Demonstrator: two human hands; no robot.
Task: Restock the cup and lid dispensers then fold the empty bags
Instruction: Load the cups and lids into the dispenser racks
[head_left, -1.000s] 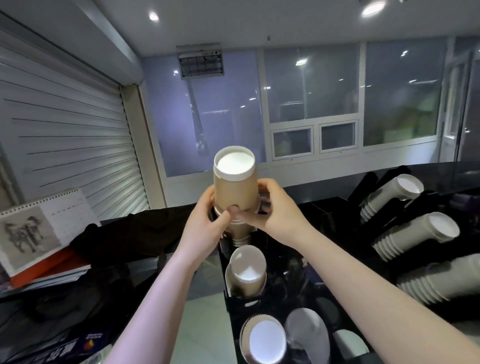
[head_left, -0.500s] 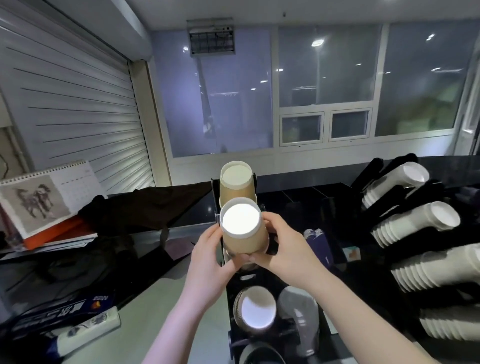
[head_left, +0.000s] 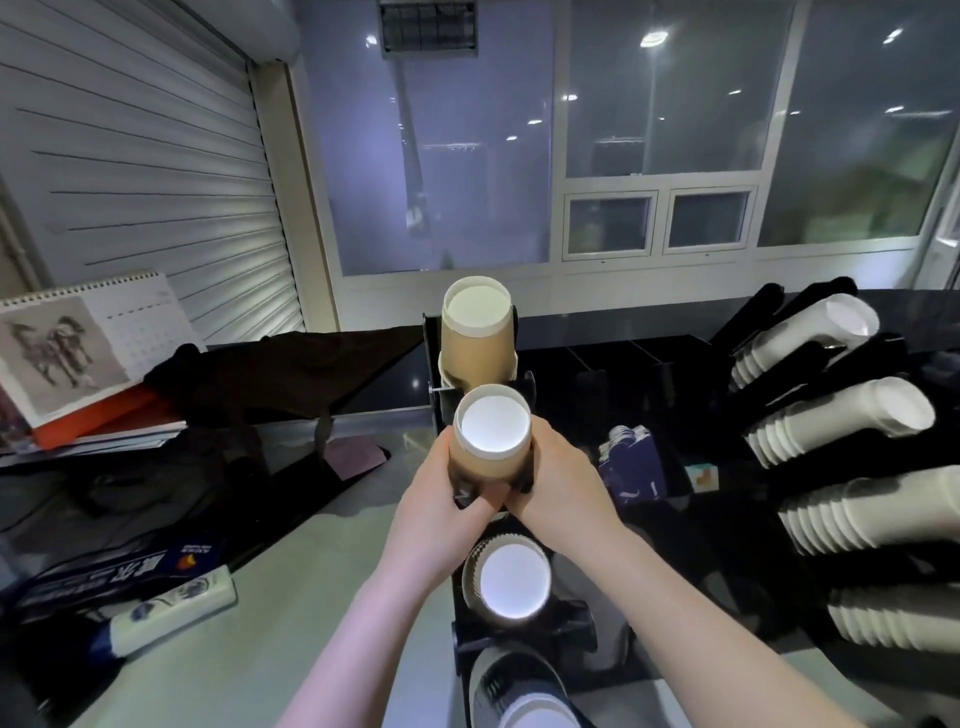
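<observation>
Stock item in hand: brown paper cup stack with white rim (head_left: 492, 441), mouth turned toward the camera, seated in the second slot of the black tiered cup dispenser rack (head_left: 524, 629). It is gripped from both sides, the left hand (head_left: 441, 506) wrapped round its left wall and the right hand (head_left: 558, 483) round its right wall, fingers curled and meeting beneath the stack; the two-sided hold is judged to keep the stack straight while it is pressed back into the holder. Slot above: second brown paper cup stack (head_left: 477, 332), tilted upward. Slot below: ribbed paper cup stack (head_left: 511, 579), also mouth outward, so that single cups can be pulled from the front. Right side of the counter (head_left: 291, 561): four angled rows of white paper cups (head_left: 826, 421) in black holders, mouths up and outward. Left side: spiral desk calendar with horse drawing (head_left: 78, 343), dark cloth (head_left: 291, 369), and a white-and-blue printed packet (head_left: 166, 610) lying flat. Lids and empty bags cannot be made out with certainty. Restocking is judged part done; folding is not begun.
</observation>
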